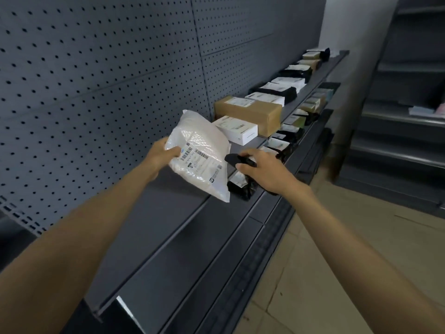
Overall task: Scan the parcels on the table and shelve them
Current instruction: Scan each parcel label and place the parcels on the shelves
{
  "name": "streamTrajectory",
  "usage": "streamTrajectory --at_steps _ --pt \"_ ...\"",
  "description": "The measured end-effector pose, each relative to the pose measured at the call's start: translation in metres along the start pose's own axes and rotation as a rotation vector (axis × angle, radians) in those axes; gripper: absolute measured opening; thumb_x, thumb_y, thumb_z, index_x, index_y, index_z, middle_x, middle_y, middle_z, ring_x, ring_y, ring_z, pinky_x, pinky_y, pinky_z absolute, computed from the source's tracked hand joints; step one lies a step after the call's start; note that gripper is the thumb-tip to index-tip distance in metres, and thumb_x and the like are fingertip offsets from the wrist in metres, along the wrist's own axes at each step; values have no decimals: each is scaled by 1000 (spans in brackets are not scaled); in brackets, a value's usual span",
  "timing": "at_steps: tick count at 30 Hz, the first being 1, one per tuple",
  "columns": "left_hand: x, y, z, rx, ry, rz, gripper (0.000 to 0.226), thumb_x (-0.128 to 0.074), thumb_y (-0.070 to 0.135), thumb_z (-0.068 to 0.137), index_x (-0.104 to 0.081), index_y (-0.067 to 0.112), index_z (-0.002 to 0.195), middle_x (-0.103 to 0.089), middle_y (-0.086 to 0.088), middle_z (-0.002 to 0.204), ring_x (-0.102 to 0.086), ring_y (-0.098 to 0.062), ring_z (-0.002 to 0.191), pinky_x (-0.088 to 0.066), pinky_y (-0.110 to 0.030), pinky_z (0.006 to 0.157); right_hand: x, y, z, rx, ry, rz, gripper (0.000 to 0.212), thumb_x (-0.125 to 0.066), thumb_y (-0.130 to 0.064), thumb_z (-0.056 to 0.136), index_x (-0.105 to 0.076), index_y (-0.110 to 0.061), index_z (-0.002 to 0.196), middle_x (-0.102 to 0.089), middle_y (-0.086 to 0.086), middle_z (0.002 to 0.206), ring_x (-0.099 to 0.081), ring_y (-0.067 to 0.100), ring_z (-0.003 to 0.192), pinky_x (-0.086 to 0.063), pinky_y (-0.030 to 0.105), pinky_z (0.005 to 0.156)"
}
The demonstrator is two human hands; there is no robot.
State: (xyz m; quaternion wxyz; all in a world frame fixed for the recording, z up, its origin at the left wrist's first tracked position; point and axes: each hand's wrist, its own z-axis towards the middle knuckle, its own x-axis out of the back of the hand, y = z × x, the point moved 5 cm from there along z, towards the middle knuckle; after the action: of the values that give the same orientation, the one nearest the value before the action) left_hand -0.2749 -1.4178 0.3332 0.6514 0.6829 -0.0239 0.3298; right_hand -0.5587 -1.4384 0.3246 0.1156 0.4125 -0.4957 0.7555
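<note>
One white crinkled plastic mailer bag (202, 150) in hand, with its printed barcode label (196, 154) turned up and toward the near right. Held in the air above the bare near stretch of the grey metal shelf (168, 213), not resting on it.

Step in hand, as judged: scanning before shelving.
- Tilt the label square to the nose of the black handheld scanner (237, 159).
- Pull the film taut so that the bars lie flat.
- Angle the glossy plastic away from glare.
- Slide the thumb clear of the barcode, since it sits close to the bars.

Left hand (161, 153): gripping the bag at its left edge, thumb curled over the label side, fingers hidden behind the bag. Right hand (265, 169): wrapped round the scanner, just right of the bag, with the nose at the bag's right edge. Contact between nose and bag: not determinable.

Farther along the same shelf: a white cardboard box (237, 128), then a long brown cardboard carton (250, 112) touching it, then a row of black and white packets receding to the far right. Below the right hand, on a lower shelf: black plastic bags (240, 186). To the left: a grey perforated back panel (96, 80).
</note>
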Motion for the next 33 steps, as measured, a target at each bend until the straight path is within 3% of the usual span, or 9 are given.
streamTrajectory --at_steps 3,9,13,16,19,22,25,28,33 --pt "15 -28 39 83 63 178 26 -63 3 89 -45 8 108 -56 -6 95 -55 -20 81 -44 -28 61 -12 11 45 53 -59 2 39 -58 -39 98 -58 -18 131 -66 6 118 -60 22 95 -47 35 78" --pt "28 -58 92 130 148 773 50 -67 8 87 -44 12 132 -60 -13 113 -58 -33 98 -47 -41 80 -16 29 125 112 -163 7 41 -59 -40 96 -57 -22 133 -62 4 129 -58 24 115 -48 45 97" --pt "11 -49 113 -38 301 1108 61 -62 8 89 -40 17 146 -49 -13 136 -47 -37 121 -37 -49 102 -17 38 168 150 -212 -2 41 -60 -36 97 -58 -21 134 -63 5 129 -57 25 116 -46 42 97" --pt "-23 -40 125 -130 201 991 45 -44 31 102 -43 20 146 -43 -9 148 -42 -36 131 -31 -49 111 -18 45 192 168 -236 3 43 -60 -37 97 -56 -21 136 -62 5 130 -56 25 118 -46 40 95" --pt "-67 -43 135 53 -57 839 56 -26 51 104 -26 29 155 -25 0 161 -26 -26 146 -21 -44 119 -16 53 205 172 -259 -14 45 -60 -39 96 -55 -23 137 -63 4 129 -56 25 119 -46 41 95" --pt "-86 -40 140 35 -107 752 57 -23 53 105 -20 30 157 -21 6 163 -22 -18 149 -15 -38 122 -10 62 212 169 -276 -6 43 -60 -37 95 -57 -22 135 -62 5 129 -55 25 119 -45 44 98" --pt "-84 -41 145 49 -137 786 61 -18 61 101 -17 36 156 -21 8 163 -25 -22 147 -20 -46 120 -6 71 215 166 -292 -9 41 -60 -36 97 -56 -21 135 -62 6 130 -55 25 119 -45 41 97" --pt "-80 -44 153 151 -99 974 57 -14 62 101 -10 43 155 -24 3 162 -30 -33 143 -27 -57 114 -3 78 211 183 -284 14 43 -60 -36 98 -55 -20 138 -60 6 133 -54 24 121 -44 39 98" --pt "-82 -51 152 357 -168 1079 51 -9 49 106 10 45 153 3 3 166 -3 -43 149 -9 -66 116 -1 102 199 189 -314 38 45 -60 -39 97 -54 -22 139 -61 1 128 -56 19 115 -44 33 89"
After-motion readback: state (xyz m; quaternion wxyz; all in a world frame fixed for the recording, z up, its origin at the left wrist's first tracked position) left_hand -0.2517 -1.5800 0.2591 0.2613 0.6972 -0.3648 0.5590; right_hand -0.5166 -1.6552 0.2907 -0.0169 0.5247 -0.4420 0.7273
